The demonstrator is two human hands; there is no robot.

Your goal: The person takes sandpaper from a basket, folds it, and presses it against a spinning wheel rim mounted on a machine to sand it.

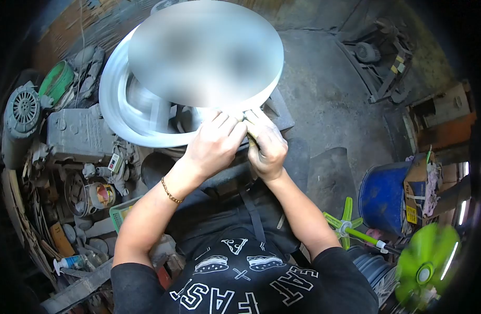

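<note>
A large silvery wheel rim point(115, 112) lies in front of me at the top of the view. A blurred oval patch hides much of it. My left hand point(217, 138), with a gold chain bracelet point(170, 191) on its wrist, has its fingers curled at the rim's near edge. Right beside it, my right hand point(266, 144) is also closed, its fingers at the same edge. A small dark and yellowish thing shows between the two hands, mostly covered by the fingers, and its kind cannot be made out.
At left stand a grey motor point(25, 110), a green basin point(57, 82) and a dusty grey box point(78, 133) among clutter. A blue drum point(381, 196) and a green fan point(427, 267) are at right. A metal frame with a motor point(367, 52) sits farther back.
</note>
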